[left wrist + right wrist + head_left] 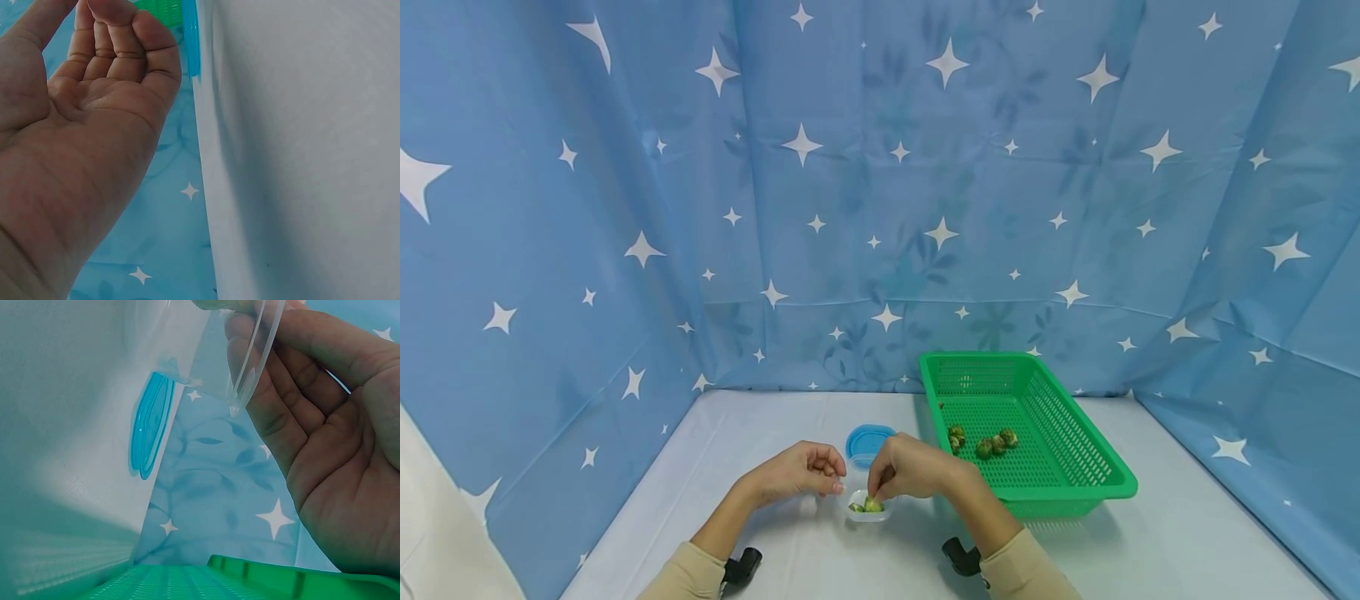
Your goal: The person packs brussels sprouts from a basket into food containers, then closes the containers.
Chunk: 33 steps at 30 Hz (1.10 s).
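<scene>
A small clear plastic container (pixel 868 517) stands on the white table, holding green Brussels sprouts. My right hand (pixel 917 468) reaches down into it, thumb and fingers pinching a Brussels sprout (pixel 873 505). In the right wrist view, the container's see-through wall (pixel 240 394) covers part of the fingertips, and only an edge of the sprout (pixel 219 303) shows at the top. Just left of the container, my left hand (pixel 801 473) hovers with loosely bent fingers and nothing in them. The left wrist view shows its bare palm (pixel 103 119).
Behind the container lies a blue lid (pixel 868 437). At the right stands a green slotted basket (pixel 1108 479) with several Brussels sprouts (pixel 984 448) inside. A blue star-patterned curtain (pixel 865 183) hangs behind the table and along its sides.
</scene>
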### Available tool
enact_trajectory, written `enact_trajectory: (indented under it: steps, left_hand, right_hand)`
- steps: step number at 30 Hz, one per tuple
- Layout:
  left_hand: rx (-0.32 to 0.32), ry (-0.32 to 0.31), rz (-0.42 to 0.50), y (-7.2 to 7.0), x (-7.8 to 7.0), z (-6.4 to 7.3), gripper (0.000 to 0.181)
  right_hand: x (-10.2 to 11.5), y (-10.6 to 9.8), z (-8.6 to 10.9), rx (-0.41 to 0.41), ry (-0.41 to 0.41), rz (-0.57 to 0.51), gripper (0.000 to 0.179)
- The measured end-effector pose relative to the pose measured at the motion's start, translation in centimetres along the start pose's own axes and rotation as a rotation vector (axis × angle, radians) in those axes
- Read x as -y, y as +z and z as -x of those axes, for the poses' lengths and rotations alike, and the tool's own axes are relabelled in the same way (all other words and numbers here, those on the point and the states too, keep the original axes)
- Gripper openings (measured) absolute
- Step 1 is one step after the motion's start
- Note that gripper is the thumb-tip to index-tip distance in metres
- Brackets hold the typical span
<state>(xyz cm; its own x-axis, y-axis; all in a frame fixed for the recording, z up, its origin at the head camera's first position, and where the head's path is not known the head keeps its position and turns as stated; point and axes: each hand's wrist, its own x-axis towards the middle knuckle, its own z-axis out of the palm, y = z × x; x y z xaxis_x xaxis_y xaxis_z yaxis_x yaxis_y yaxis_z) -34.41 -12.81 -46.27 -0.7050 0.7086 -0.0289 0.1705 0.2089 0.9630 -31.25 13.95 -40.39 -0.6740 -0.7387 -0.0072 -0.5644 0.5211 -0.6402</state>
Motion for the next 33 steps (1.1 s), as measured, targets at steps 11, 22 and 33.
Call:
enact_trajectory:
  steps: [11,22,33]
  left_hand:
    - [-0.005,-0.005,0.013,0.0,0.08,0.07,0.042]
    - [-0.003,-0.007,0.011,-0.07,-0.08,-0.05,0.043]
    - [-0.002,-0.01,0.023,0.02,-0.14,0.05,0.043]
  right_hand:
    - [-0.02,0.17,-0.18,0.029,-0.015,0.024,0.012]
    - [0.3,0.37,-0.29,0.041,0.005,0.05,0.01]
    - [0.29,0.41,-0.25,0.047,0.009,0.067,0.009]
